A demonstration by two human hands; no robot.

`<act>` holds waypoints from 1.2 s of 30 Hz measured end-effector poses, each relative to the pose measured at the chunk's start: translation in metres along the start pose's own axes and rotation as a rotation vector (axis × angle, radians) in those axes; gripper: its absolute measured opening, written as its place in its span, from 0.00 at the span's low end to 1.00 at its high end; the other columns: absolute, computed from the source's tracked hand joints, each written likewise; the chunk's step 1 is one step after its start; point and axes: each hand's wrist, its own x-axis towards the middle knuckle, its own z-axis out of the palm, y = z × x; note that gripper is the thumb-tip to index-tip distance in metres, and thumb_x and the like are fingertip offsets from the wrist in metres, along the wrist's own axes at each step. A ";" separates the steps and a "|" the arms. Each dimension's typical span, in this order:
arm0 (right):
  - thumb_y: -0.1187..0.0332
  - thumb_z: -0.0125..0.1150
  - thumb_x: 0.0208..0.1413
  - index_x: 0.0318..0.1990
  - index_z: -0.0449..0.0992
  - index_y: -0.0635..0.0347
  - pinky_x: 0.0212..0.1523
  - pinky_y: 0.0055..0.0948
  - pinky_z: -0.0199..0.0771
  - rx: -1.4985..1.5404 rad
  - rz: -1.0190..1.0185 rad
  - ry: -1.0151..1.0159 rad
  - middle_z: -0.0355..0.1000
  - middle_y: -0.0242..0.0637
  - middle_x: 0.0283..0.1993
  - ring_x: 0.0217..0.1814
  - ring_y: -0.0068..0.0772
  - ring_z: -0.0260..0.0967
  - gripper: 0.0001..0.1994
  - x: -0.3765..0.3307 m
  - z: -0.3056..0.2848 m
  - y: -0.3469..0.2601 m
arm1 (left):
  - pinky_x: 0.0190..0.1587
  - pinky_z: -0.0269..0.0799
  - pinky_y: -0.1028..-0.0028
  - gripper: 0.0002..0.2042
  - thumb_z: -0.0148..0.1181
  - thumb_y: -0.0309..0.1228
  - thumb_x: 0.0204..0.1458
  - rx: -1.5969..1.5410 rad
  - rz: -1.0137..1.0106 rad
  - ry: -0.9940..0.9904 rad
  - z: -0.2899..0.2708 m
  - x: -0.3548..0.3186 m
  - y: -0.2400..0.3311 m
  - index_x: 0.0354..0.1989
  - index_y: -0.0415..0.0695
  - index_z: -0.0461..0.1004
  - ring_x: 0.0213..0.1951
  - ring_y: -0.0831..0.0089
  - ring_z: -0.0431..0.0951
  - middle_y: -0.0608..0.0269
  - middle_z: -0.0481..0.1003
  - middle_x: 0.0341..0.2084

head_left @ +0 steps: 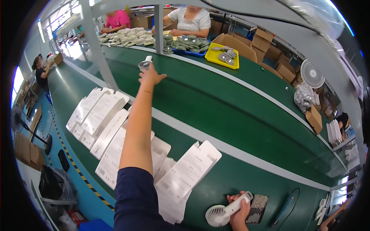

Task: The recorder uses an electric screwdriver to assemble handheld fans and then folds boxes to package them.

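Note:
My left arm stretches far across the green bench to the conveyor. There my left hand (pixel 151 78) has its thumb spread wide and its fingers at a small white handheld fan (pixel 148 59) with a grey round face; I see no grip around it. Low at the right, my right hand (pixel 241 211) wraps round the handle of another white handheld fan (pixel 217 215), its round grille pointing left. White printed cartons (pixel 192 169) with flaps raised lie in an overlapping row beside and beneath my left arm.
A tray of small screws (pixel 257 208) and a blue electric screwdriver (pixel 284 208) with a cord lie right of my right hand. Across the conveyor are a yellow tray (pixel 236 66) of parts, heaped grey-green discs (pixel 189 43) and co-workers. A metal post (pixel 99 50) stands left of my left hand.

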 end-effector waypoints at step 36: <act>0.55 0.38 0.68 0.55 0.62 0.70 0.32 0.30 0.72 -0.298 -0.301 0.090 0.67 0.40 0.27 0.25 0.31 0.66 0.23 0.055 0.028 0.026 | 0.46 0.76 0.50 0.18 0.55 0.40 0.48 -1.710 0.104 -0.994 -0.008 -0.091 0.090 0.44 0.42 0.68 0.42 0.57 0.77 0.55 0.74 0.37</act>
